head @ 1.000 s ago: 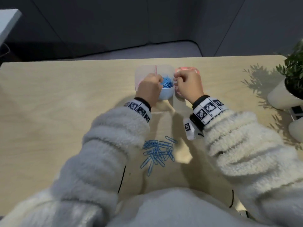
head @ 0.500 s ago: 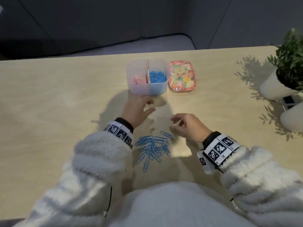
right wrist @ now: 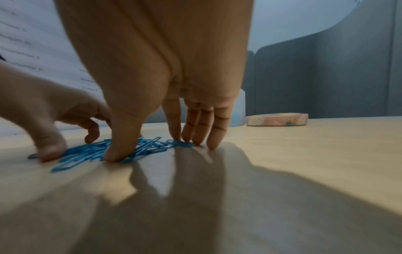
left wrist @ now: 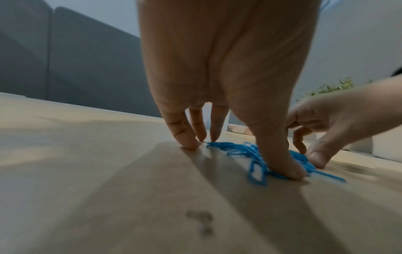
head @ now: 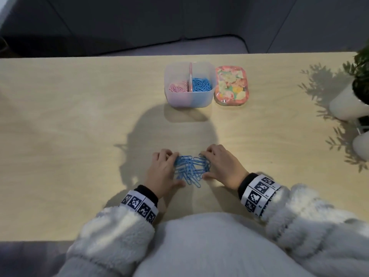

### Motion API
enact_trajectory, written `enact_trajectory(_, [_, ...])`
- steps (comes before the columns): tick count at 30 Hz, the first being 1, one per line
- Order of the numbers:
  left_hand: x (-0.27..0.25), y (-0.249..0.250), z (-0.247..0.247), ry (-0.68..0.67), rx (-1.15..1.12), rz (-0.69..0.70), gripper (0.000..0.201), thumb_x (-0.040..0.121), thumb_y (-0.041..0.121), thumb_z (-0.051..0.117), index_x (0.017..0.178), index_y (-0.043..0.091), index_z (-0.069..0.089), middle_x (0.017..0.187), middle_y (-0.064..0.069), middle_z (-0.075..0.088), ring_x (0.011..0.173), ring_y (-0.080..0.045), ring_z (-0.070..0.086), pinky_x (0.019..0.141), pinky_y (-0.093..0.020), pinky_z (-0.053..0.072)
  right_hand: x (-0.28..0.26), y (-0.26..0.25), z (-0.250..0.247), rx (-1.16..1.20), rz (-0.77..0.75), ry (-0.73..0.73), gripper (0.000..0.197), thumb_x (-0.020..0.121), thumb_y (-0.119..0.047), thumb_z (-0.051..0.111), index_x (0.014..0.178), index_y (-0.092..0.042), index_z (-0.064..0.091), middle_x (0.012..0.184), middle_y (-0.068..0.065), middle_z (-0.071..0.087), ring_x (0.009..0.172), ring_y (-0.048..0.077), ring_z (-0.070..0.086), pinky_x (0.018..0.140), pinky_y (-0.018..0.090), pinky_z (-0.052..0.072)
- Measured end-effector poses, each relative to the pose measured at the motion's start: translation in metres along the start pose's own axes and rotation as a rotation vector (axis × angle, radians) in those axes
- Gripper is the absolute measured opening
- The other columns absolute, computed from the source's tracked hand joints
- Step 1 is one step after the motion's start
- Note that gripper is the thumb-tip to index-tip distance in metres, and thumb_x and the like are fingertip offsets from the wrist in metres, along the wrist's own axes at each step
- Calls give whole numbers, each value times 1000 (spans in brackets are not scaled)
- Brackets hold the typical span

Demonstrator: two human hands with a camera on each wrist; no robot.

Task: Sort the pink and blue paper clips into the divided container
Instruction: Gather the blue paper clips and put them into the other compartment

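Note:
A loose pile of blue paper clips [head: 191,169] lies on the wooden table near me. My left hand [head: 172,169] stands at its left side and my right hand [head: 207,166] at its right. Both have straight fingers planted on the table and thumbs pressing on clips at the near edge. In the left wrist view, my left hand [left wrist: 239,154] brackets the blue clips [left wrist: 237,148]. My right hand [right wrist: 156,147] does the same in the right wrist view. The divided container [head: 189,100] stands farther back. It has pink clips [head: 177,87] in its left half and blue clips [head: 200,84] in its right half.
A flowery lid [head: 231,85] lies just right of the container. A white plant pot [head: 347,102] and another white pot [head: 361,144] stand at the table's right edge. Bare tabletop stretches to the left.
Both hands left the container, came back toward me and dropped onto the table. They now close in on the blue pile from both sides, bunching it tighter.

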State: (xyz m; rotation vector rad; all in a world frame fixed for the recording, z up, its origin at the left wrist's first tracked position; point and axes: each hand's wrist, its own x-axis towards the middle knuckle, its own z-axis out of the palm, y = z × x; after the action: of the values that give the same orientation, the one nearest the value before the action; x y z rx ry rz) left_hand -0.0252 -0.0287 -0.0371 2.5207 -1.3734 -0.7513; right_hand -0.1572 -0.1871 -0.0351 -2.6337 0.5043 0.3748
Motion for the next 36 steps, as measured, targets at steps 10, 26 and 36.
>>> enact_trajectory(10, [27,8,-18,-107,-87,67,30,77,12,68,105,8,61,104,-12,63,98,-28,57,81,-32,40,9,-9,3,190,75,36,10,87,-13,56,96,-9,60,103,9,56,103,24,48,85,34,42])
enact_trajectory(26, [24,3,-25,-70,-149,18,14,88,15,56,99,7,59,101,-12,63,94,-27,56,71,-24,33,39,11,-76,436,151,155,3,84,-6,60,86,-7,58,87,9,61,77,19,52,64,22,36])
enact_trajectory(36, [48,18,-59,17,-235,71,15,87,14,60,99,5,61,97,-12,65,90,-26,58,71,-25,37,132,12,-162,522,406,363,33,83,-7,62,57,-14,44,60,1,46,70,17,50,52,18,33])
